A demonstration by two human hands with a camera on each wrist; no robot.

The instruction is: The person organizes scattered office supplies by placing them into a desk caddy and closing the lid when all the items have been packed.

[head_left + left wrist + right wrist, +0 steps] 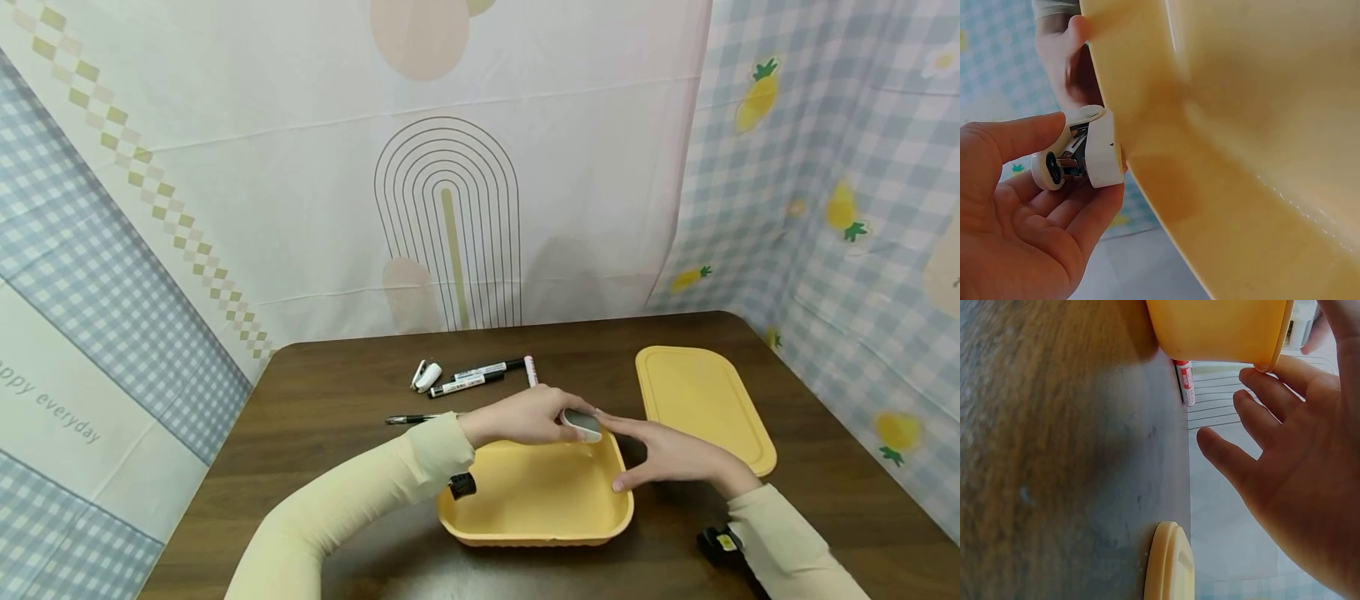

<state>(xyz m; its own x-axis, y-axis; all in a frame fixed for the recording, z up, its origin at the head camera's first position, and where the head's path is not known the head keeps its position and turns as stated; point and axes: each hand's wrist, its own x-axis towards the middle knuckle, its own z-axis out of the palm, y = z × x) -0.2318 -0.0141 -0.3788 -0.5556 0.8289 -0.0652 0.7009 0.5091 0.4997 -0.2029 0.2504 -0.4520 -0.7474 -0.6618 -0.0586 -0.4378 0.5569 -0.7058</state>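
Observation:
My left hand (525, 414) pinches a small white and grey device (581, 423) over the far right corner of a yellow plastic box (536, 533). In the left wrist view, thumb and fingers hold the device (1102, 150) by its sides, close against the box rim. Metal and dark parts show between its two white halves; it may be a mini stapler. My right hand (671, 450) is at the box's right side, its thumb at the rim. From the right wrist, its fingers (1266, 394) look spread and mostly straight, one fingertip touching the rim.
A yellow lid (705, 408) lies flat to the right. Behind the box are black-and-white markers (468, 383), a red-and-white marker (531, 371), a small white object (426, 377) and a pen (408, 419). A patterned cloth backdrop (322, 208) hangs behind the brown table (300, 433).

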